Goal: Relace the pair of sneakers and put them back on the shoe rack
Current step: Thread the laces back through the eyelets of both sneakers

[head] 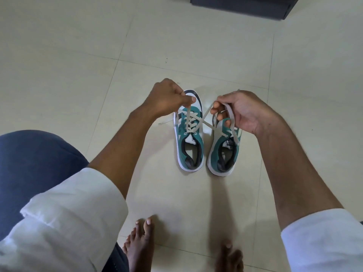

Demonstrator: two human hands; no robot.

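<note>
Two green and white sneakers stand side by side on the tiled floor, toes pointing away from me. The left sneaker [189, 146] has its white lace [189, 119] threaded through several eyelets. My left hand [168, 97] hovers over its toe and pinches one lace end. The other end runs to the right, where my right hand [242, 112] pinches it above the toe of the right sneaker [223, 154]. A grey-white lace hangs from my right hand across that shoe's upper. Both toes are partly hidden by my hands.
A dark piece of furniture [241, 6] stands at the top right. My bare feet [140, 246] rest on the floor near the bottom edge, and my knee in dark trousers [33, 165] fills the lower left. Cream floor tiles [78, 55] surround the shoes.
</note>
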